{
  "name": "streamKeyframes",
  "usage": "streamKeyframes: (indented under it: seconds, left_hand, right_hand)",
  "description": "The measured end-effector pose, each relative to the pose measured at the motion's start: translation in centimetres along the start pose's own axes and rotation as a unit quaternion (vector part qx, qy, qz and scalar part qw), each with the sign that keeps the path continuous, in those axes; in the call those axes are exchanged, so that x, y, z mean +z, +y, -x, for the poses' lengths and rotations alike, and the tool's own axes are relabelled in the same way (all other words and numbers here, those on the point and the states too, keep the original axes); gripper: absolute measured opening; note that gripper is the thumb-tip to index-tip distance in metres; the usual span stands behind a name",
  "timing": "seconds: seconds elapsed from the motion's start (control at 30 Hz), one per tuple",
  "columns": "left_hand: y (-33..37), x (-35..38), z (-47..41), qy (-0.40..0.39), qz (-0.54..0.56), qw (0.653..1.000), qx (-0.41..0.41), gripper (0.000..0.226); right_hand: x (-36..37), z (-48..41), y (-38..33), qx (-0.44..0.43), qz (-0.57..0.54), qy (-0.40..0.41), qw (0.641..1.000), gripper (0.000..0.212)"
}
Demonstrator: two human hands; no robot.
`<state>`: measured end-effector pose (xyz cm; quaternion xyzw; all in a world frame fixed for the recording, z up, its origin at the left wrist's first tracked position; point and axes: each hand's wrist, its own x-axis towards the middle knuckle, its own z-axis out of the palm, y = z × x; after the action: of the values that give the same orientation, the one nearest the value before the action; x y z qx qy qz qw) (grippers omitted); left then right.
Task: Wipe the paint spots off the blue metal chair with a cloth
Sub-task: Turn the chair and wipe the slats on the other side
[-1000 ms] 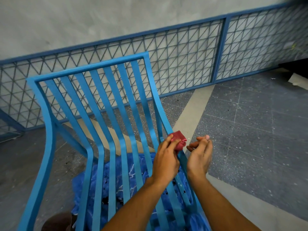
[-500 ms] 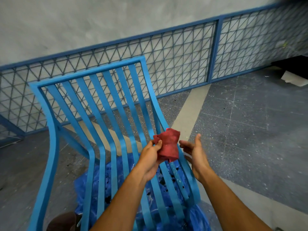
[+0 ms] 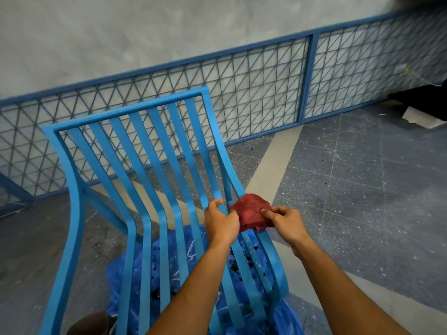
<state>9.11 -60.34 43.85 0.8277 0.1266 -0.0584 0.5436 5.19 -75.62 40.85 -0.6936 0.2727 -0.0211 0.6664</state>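
I pinch the red cloth (image 3: 252, 211) between my left hand (image 3: 221, 223) and right hand (image 3: 285, 220), over the blue chair (image 3: 150, 180)'s right edge; I should bunch it firmly before rubbing the dark spots (image 3: 242, 263) below.

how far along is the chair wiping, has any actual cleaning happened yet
Done: the red cloth is picked up. In hand: the left hand and right hand both pinch it, spread over the blue chair's right edge. Left: the wiping itself; dark spots show on the slats below the cloth.
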Motion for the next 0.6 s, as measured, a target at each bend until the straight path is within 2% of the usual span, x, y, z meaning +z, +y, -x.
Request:
streamKeyframes:
  seconds: [0.07, 0.13, 0.23, 0.3, 0.4, 0.47, 0.6]
  left_hand:
    - [-0.3, 0.1, 1.3, 0.018, -0.069, 0.993, 0.093, 0.044]
    - [-0.7, 1.2, 2.6, -0.032, -0.128, 0.978, 0.161, 0.059]
    - [-1.8, 3.3, 3.6, -0.109, -0.247, 0.943, 0.194, 0.074]
    - [-2.3, 4.0, 3.4, -0.103, -0.276, 0.932, 0.210, 0.071]
    - [-2.3, 4.4, 2.1, -0.098, -0.255, 0.939, 0.210, 0.065]
    - [-1.6, 4.4, 0.6, -0.100, -0.258, 0.938, 0.210, 0.063]
    - [0.4, 4.0, -3.9, -0.110, -0.324, 0.914, 0.217, 0.062]
  right_hand:
    - [0.0, -0.2, -0.5, -0.005, 0.012, -0.017, 1.000, 0.013]
    - [-0.1, 0.0, -1.0, -0.011, 0.010, -0.036, 0.999, 0.014]
    - [-0.2, 0.1, -1.2, 0.014, -0.019, -0.049, 0.999, 0.026]
    - [-0.1, -0.1, -1.0, 0.025, -0.008, -0.031, 0.999, 0.043]
    - [-0.3, -0.4, -1.0, 0.015, -0.006, 0.018, 1.000, 0.059]
    - [-0.4, -0.6, -0.9, 0.013, -0.011, 0.035, 0.999, 0.064]
    - [-0.4, -0.8, -0.7, 0.023, -0.018, 0.032, 0.999, 0.069]
